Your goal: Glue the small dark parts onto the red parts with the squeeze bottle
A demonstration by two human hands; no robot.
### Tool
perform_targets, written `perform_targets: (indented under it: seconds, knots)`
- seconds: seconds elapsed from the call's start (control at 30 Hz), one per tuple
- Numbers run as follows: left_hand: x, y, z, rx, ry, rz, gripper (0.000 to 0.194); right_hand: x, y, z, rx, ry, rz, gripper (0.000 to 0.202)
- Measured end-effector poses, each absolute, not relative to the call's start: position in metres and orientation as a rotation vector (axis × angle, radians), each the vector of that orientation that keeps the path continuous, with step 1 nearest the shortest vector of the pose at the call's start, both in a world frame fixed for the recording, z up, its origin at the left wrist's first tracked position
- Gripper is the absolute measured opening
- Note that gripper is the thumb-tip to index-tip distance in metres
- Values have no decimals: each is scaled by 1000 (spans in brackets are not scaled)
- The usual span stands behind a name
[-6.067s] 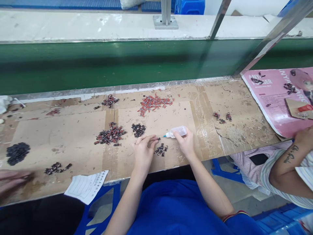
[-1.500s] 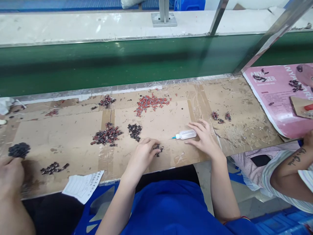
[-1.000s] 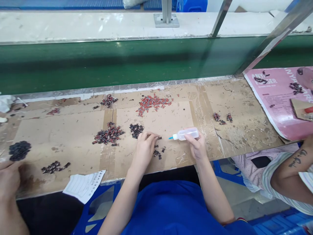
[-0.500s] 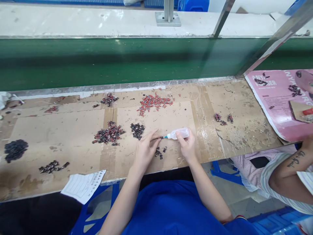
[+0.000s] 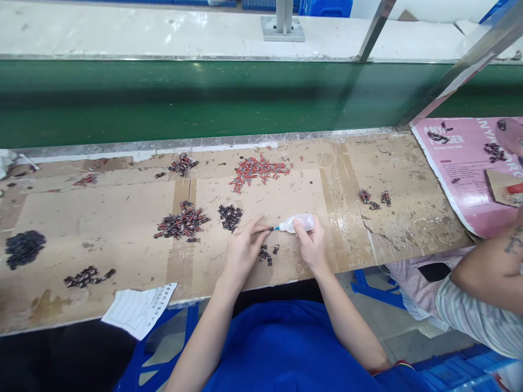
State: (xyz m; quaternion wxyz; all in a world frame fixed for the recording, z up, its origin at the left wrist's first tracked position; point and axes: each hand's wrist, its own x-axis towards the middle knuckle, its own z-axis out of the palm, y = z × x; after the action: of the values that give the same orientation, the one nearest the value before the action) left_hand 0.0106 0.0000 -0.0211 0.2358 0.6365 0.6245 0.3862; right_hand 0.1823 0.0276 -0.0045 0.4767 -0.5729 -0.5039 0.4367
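My right hand [image 5: 312,243] is closed around a translucent squeeze bottle [image 5: 302,222] with a blue tip, tilted to point left. My left hand [image 5: 244,245] pinches a small dark part [image 5: 271,229] at its fingertips, right by the bottle's tip; whether the two touch I cannot tell. Just below the fingertips lie several small dark pieces [image 5: 265,254]. A pile of black pieces [image 5: 230,217] sits beyond my left hand, with a heap of red-and-black parts [image 5: 182,222] to its left. Farther back spreads a pile of red pointed parts [image 5: 259,172].
Cardboard [image 5: 122,218] covers the bench. More dark piles [image 5: 25,249] lie at the left, near a paper slip [image 5: 139,310] over the front edge. A green belt [image 5: 204,103] runs behind. At the right, another person's arm [image 5: 490,267] is beside a pink sheet [image 5: 461,174].
My hands and the bottle have hardly moved. The other person's arm at the right has shifted, and the view has moved very slightly.
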Motion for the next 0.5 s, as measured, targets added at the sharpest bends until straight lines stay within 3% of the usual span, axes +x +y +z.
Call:
perform_targets:
  seconds: [0.5]
  knots:
    - [10, 0, -25, 1728, 1761, 1044, 32, 181, 28, -5, -1365, -1206, 1107, 25]
